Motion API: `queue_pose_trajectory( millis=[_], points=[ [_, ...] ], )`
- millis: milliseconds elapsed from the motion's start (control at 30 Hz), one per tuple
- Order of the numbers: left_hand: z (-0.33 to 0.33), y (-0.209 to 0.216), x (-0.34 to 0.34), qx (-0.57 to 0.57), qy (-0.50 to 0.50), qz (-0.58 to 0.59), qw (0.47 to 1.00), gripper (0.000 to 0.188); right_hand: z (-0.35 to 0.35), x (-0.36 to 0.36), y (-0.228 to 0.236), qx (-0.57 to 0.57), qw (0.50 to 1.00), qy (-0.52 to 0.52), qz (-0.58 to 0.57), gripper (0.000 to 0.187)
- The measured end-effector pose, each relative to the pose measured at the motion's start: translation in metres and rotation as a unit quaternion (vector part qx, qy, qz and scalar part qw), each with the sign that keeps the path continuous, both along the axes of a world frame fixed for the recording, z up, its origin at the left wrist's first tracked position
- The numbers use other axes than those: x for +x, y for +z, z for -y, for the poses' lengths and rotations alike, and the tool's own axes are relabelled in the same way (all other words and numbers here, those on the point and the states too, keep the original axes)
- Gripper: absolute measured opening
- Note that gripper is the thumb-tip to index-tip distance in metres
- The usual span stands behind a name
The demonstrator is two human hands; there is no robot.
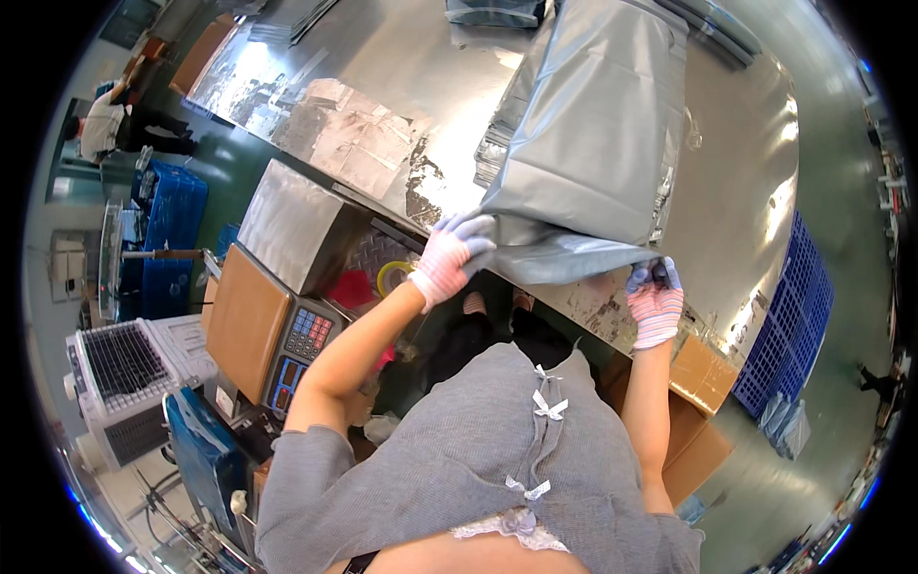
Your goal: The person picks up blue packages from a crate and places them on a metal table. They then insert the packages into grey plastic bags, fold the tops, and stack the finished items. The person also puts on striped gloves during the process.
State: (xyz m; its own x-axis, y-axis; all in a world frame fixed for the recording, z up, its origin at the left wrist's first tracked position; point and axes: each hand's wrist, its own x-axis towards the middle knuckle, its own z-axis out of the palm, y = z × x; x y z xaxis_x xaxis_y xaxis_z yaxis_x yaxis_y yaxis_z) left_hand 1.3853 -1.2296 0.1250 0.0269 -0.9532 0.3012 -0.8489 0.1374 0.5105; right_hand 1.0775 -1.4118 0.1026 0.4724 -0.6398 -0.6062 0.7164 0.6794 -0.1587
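A pile of large grey plastic bags [593,143] lies on the metal-topped table, its near end at the table's front edge. The top bag's near edge is lifted and hangs in a fold toward me. My left hand [452,258], in a pink and lilac knit glove, is closed on the left corner of that edge. Gloved the same way, my right hand [655,304] pinches the right corner, its fingertips curled over the plastic. Layered edges of more bags [494,153] show along the pile's left side.
Left of me stand a counting scale [304,335] and a metal box [292,225]. A yellow tape roll [393,278] lies beside the table [736,191]. At right are a cardboard box [705,371] and a blue plastic grate [789,311]. Another person [105,129] stands far left.
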Motion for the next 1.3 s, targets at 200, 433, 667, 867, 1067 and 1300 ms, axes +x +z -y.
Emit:
queue_pose_trajectory(
  millis=[200, 433, 667, 867, 1067, 1300],
  points=[
    [0.083, -0.003, 0.016, 0.05, 0.205, -0.473, 0.855, 0.021, 0.039, 0.01, 0.011, 0.098, 0.989, -0.052, 0.101, 0.022],
    [0.123, -0.042, 0.011, 0.13, 0.338, -0.484, 0.797, 0.03, 0.048, 0.034, 0.016, 0.01, 0.994, -0.078, -0.079, 0.024],
    [0.129, -0.085, 0.035, 0.257, 0.345, -0.241, 0.87, 0.04, 0.012, 0.088, 0.012, -0.597, 0.336, 0.14, -0.715, 0.074],
    [0.137, -0.091, 0.039, 0.368, 0.377, -0.198, 0.827, 0.035, 0.056, 0.079, 0.02, -0.452, 0.674, 0.189, -0.552, 0.071],
    [0.127, -0.078, 0.016, 0.161, 0.422, -0.427, 0.783, 0.036, 0.138, 0.082, 0.054, -0.417, 0.422, 0.398, -0.7, 0.065],
    [0.121, -0.034, -0.051, 0.031, 0.358, -0.634, 0.684, 0.049, 0.159, 0.087, 0.008, -0.49, 0.684, 0.198, -0.502, 0.033]
  ],
)
